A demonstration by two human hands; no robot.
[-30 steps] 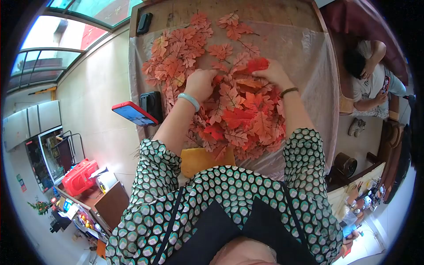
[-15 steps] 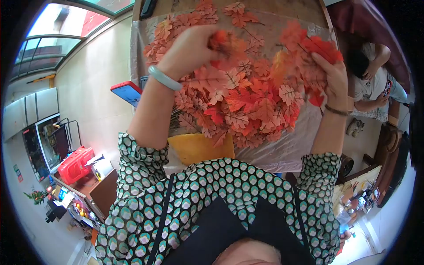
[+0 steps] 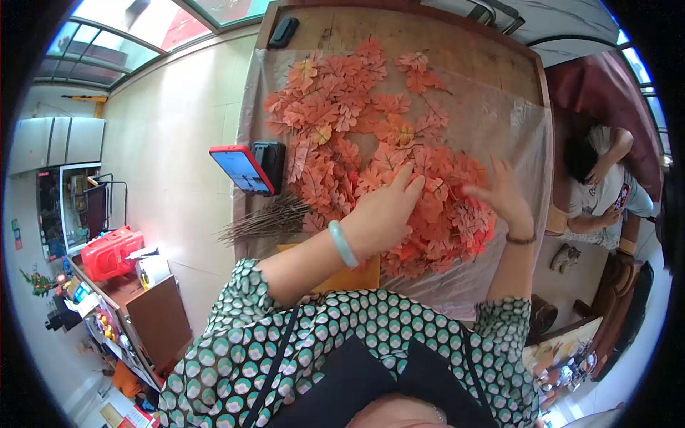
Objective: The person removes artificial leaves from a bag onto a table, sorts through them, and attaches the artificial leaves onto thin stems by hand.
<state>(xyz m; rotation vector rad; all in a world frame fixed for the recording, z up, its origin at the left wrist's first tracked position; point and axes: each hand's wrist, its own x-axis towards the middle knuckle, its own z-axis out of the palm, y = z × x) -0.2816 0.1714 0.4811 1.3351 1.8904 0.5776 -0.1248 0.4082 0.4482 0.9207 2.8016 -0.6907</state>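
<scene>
Basically, both hands at the near heap of red-orange leaves

Left hand [image 3: 385, 214], with a pale bangle, reaches across the near heap [image 3: 460, 221], thumb and forefinger extended, other fingers curled under. Can't tell if a leaf is pinched there; fingertips overlap the foliage. Right hand [image 3: 510, 196], dark band at the wrist, is at the heap's right edge, fingers spread, nothing visible in it; contact with the leaves unclear.

Leaves look artificial. Near heap lies on a clear plastic sheet [image 3: 517, 125] over a wooden table [image 3: 457, 36], right in front of the person. A second leaf cluster [image 3: 332, 93] sits farther off, left of centre, running down into the heap. Bundle of thin stems [image 3: 270, 220] pokes out past the table's left edge. Yellow item [image 3: 354, 278] is partly under the left forearm. Phone in a red case [image 3: 246, 171] leans beside a dark block [image 3: 270, 158], left side.

Step in hand, judging by pose: arranging or spreading leaves in the near heap. Next move, as a judgement: a pick-up would call for a thumb-and-finger pinch on one thin stem, lifting gently, since overlapping leaves could snag.

Off right, another person [image 3: 603, 171] holds a phone.
</scene>
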